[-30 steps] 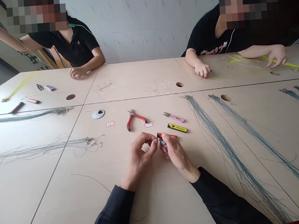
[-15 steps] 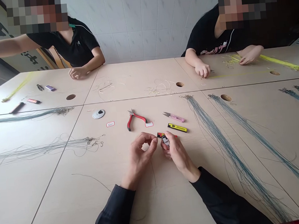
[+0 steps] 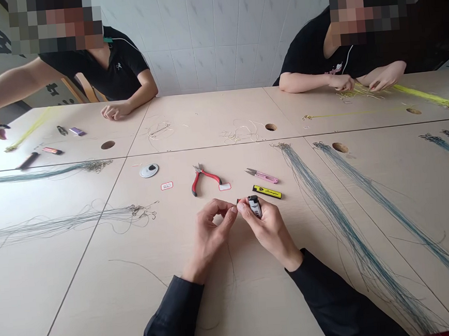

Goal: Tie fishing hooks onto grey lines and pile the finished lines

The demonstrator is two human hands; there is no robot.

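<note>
My left hand [image 3: 215, 228] is closed in a pinch on a thin line [image 3: 230, 258], which hangs below the fingers over the table. Close beside it, my right hand [image 3: 270, 226] keeps a white and black lighter [image 3: 255, 206] in its curled fingers. The right thumb and forefinger come together almost at the left fingertips; what lies between them is too small to make out. Just beyond the hands are a yellow lighter [image 3: 267, 191], pink thread snips [image 3: 262, 175] and red-handled pliers [image 3: 202, 179]. Part of a red object shows behind the right fingertips.
Bundles of blue-green line with hooks lie to the right [image 3: 328, 206] and left [image 3: 54, 172]; a paler bundle [image 3: 76, 219] is at left. A round white lid [image 3: 149, 171] and small labels [image 3: 167, 186] sit ahead. Two people work across the table [image 3: 189, 119].
My right hand has turned the lighter away from the left fingertips and brought its thumb and forefinger to them. The person at right has drawn one hand toward the yellow lines.
</note>
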